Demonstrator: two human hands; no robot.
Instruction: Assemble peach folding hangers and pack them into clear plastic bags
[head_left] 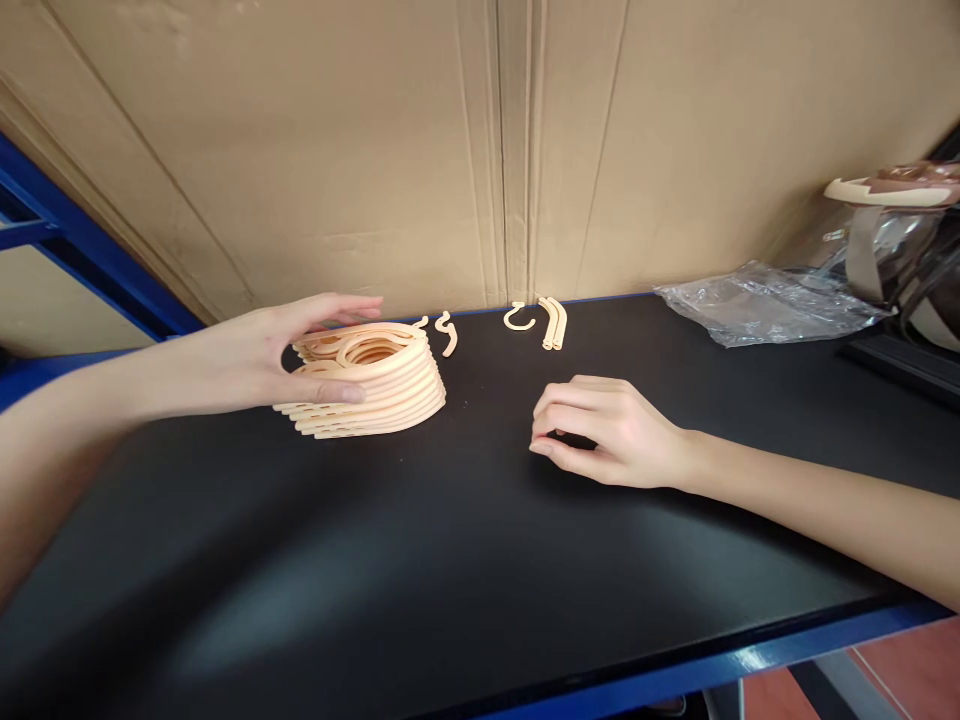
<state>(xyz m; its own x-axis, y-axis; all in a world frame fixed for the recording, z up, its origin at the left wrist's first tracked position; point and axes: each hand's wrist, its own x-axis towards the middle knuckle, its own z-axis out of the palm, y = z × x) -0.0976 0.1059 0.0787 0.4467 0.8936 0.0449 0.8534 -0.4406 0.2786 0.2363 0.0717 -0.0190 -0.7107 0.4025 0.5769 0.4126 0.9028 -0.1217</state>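
A stack of several peach plastic ring-shaped pieces (pixel 390 395) stands on the black table top (pixel 465 560) at centre left. My left hand (pixel 274 350) cups the stack's left side, thumb on its front edge and fingers stretched over the top. My right hand (pixel 600 430) rests on the table to the right of the stack, fingers curled downward, apart from the stack; nothing shows in it. Small peach hook pieces (pixel 446 332) lie just behind the stack.
Another peach hook (pixel 519 318) and two curved peach strips (pixel 555 322) lie near the cardboard back wall (pixel 480 150). A crumpled clear plastic bag (pixel 765 305) lies at the right rear, with wrapped goods (pixel 900 230) beyond it. A blue frame (pixel 75 250) edges the table.
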